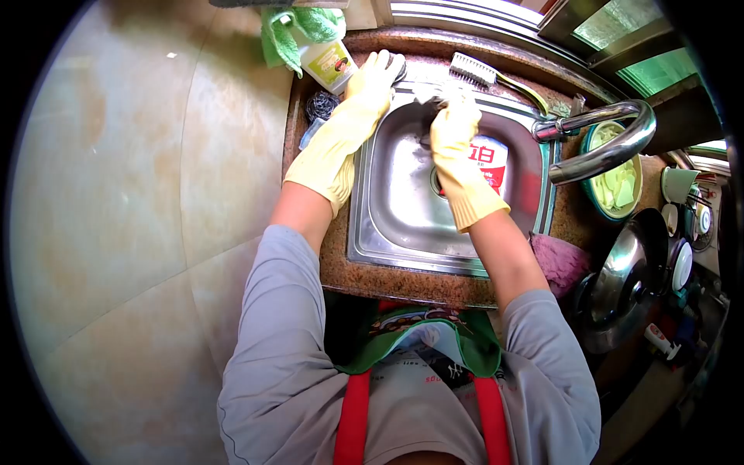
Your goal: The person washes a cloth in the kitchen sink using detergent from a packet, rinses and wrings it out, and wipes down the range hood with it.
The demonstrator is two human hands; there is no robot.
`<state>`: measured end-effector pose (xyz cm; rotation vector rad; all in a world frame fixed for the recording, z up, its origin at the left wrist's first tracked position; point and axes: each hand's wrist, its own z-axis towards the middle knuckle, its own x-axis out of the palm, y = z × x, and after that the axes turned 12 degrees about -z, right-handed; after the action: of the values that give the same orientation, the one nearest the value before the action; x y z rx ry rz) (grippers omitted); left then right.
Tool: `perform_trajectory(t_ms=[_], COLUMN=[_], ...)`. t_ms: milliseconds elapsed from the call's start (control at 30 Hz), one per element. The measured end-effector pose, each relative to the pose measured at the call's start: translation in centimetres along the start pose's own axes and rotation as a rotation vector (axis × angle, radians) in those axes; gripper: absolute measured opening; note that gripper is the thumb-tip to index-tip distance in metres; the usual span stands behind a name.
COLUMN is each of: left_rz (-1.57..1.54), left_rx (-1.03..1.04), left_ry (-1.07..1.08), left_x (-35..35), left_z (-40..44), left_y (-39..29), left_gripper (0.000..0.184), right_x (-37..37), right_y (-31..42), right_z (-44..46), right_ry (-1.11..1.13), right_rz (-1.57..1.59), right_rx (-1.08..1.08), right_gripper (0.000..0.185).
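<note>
Both of my hands wear pale yellow rubber gloves. My left hand (370, 84) reaches to the counter behind the sink's back left corner, its fingers stretched out beside a white bottle (332, 65) and partly over a dark round object (400, 71). Over the back edge of the steel sink (395, 186), my right hand (456, 124) is closed on a dark scrubber (431, 113), which is blurred and partly hidden. A red and white packet (490, 164) lies in the basin, just right of my right wrist.
A brush (473, 70) lies behind the sink. The faucet (612, 143) arches at the right, near a bowl of green pieces (617, 182). A pink cloth (559, 263) and a pan (620, 287) are at the front right. Steel wool (321, 105) and a green cloth (280, 43) are at the left.
</note>
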<state>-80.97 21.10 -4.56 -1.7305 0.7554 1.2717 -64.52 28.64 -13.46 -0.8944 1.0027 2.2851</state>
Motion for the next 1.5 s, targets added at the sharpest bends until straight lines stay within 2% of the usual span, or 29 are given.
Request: perform_trajectory(t_ms=[67,100,167,233,267,367,400,433,467,500,533,567,633,700,767,833,900,967,1000,1033,1067,1133,1167,1233,1300,1333,1400,1433,1500], left_rz=[0.02,0.035,-0.018,0.004,0.004,-0.014,-0.019,-0.025,-0.087,-0.061,-0.188,-0.316,-0.63,-0.637,-0.704,-0.765,-0.787,-0.791,-0.824,-0.815,-0.795,-0.801,-0.8,-0.829,-0.813,-0.831,-0.846,-0.837,-0.822], left_rx=[0.035,0.066,0.129,0.146,0.149,0.115,0.119,0.121,0.106,0.053,0.091,0.13,0.231,0.259,0.226,0.198,0.056,-0.061,-0.169,-0.186,-0.252,-0.395,-0.401,-0.472,-0.503,-0.51,-0.522,-0.509,-0.475], left_ry=[-0.002,-0.008,-0.04,-0.034,-0.028,0.016,-0.001,-0.013,-0.047,0.06,-0.064,-0.189,-0.382,-0.442,-0.454,-0.465,-0.468,-0.475,-0.454,-0.456,-0.452,-0.446,-0.453,-0.468,-0.477,-0.488,-0.515,-0.506,-0.497], left_x=[0.3,0.2,0.3,-0.2,-0.5,-1.2,-0.9,-0.4,-0.8,-2.3,-1.6,-0.7,-0.3,-2.3,-2.7,-2.7,-2.2,-1.9,-1.6,-1.9,-2.1,-3.1,-2.9,-2.1,-1.2,-0.7,-0.7,-0.8,-0.9], left_z=[1.2,1.5,1.4,1.0,0.9,0.8,0.9,0.8,0.3,0.0,-0.6,-1.1,-2.5,-6.1,-10.0,-13.4,-16.6,-19.5,-21.1,-22.4,-23.7,-25.6,-26.3,-27.9,-28.9,-29.3,-29.8,-30.0,-30.0], left_y=[1.2,1.6,2.5,2.4,2.1,1.7,1.9,2.2,1.9,0.9,1.4,1.9,1.4,-0.3,-1.6,-2.1,-2.1,-2.1,-1.9,-2.0,-2.1,-3.3,-3.4,-3.4,-3.6,-3.6,-4.2,-4.6,-4.9], left_gripper=[0.074,0.071,0.065,0.065,0.065,0.065,0.065,0.064,0.063,0.061,0.058,0.056,0.049,0.048,0.047,0.047,0.047,0.046,0.046,0.046,0.046,0.046,0.046,0.045,0.045,0.044,0.044,0.044,0.043], right_x=[1.3,1.3,1.4,-0.3,-1.6,-3.5,-3.3,-4.4,-3.7,-3.1,-2.9,-2.2,-3.5,-5.4,-8.9,-10.6,-12.9,-13.8,-13.6,-14.7,-12.6,-10.7,-9.7,-12.8,-13.8,-14.3,-15.3,-15.2,-14.9], right_y=[1.3,3.1,5.7,8.3,9.2,8.1,7.8,8.3,8.5,8.7,8.8,8.1,8.5,7.9,8.7,7.7,7.3,6.8,6.5,8.1,8.1,7.9,7.3,9.1,8.5,7.8,6.6,6.2,6.8], right_z=[-1.4,-2.2,-3.7,-4.7,-4.2,-1.6,0.2,2.0,2.0,1.7,1.0,-1.9,-5.2,-8.9,-10.7,-14.7,-15.5,-15.9,-15.0,-10.0,-8.9,-10.0,-12.3,-13.6,-16.4,-17.3,-17.3,-16.9,-13.5], right_ry=[0.067,0.373,0.309,0.519,0.623,0.786,0.862,0.808,0.649,0.486,0.862,0.55,0.591,0.704,1.046,0.973,0.923,0.975,1.07,1.577,1.722,1.834,1.423,0.908,0.737,0.746,0.72,0.72,1.317], right_rz=[-0.284,-0.409,-0.433,-0.302,-0.197,-0.041,0.07,0.169,0.113,0.06,0.322,0.057,0.117,0.068,0.035,-0.018,0.026,0.092,-0.008,0.051,0.112,0.164,0.391,0.147,0.117,0.118,0.176,0.18,-0.012], right_rx=[-0.209,-0.187,-0.402,-0.411,-0.328,-0.38,-0.273,-0.197,-0.23,-0.263,0.008,-0.375,-0.334,-0.373,-0.311,-0.582,-0.671,-0.856,-1.041,-0.837,-0.466,-0.088,-0.125,-0.457,-0.607,-0.617,-0.962,-0.974,-1.097], right_gripper=[0.031,0.046,0.051,0.056,0.051,0.043,0.032,0.026,0.025,0.024,0.028,0.035,0.041,0.046,0.047,0.046,0.042,0.025,0.02,0.019,0.02,0.021,0.021,0.029,0.037,0.037,0.037,0.037,0.024])
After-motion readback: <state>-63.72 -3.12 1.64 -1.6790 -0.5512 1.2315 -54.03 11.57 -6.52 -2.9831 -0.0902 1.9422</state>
